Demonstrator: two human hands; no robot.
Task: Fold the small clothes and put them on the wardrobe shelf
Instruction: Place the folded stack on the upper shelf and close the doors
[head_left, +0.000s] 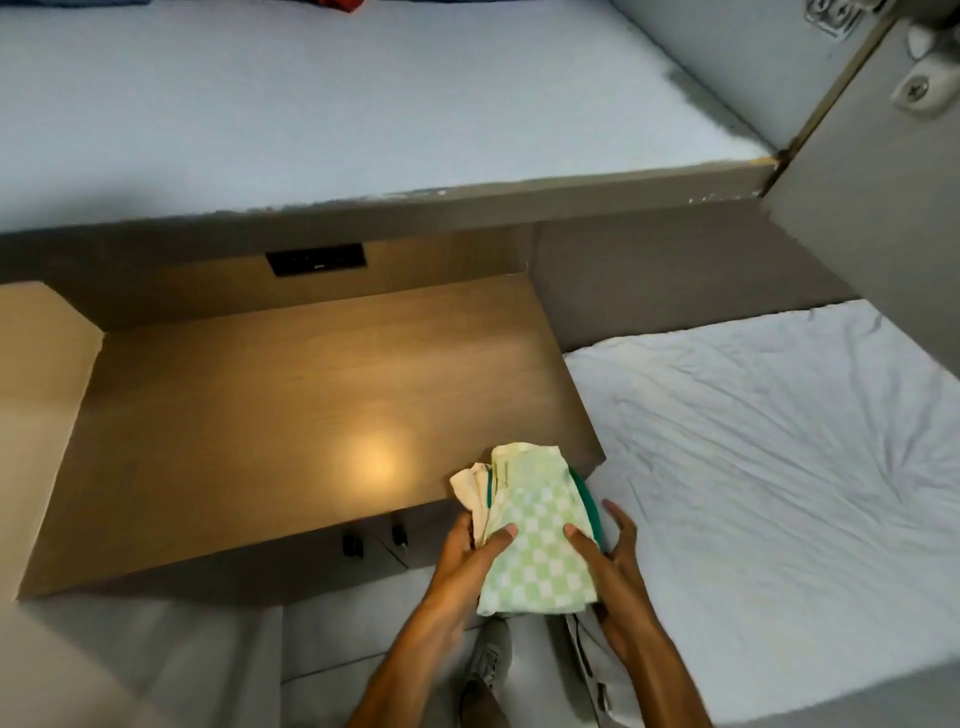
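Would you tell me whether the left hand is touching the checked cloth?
Touching: the head view shows the left hand with its thumb pressed on the checked cloth.

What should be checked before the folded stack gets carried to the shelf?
1. Left hand grips the stack of folded clothes: ok, thumb on top.
2. Right hand grips the opposite side: ok.
3. Green checked cloth on top lies flat: ok.
4. Cream cloth aligned with the stack: not ok, it sticks out on the left.
5. Stack clear of the wooden desk: cannot tell, its far end overlaps the desk corner.
6. Wardrobe shelf in sight: not ok, not in view.
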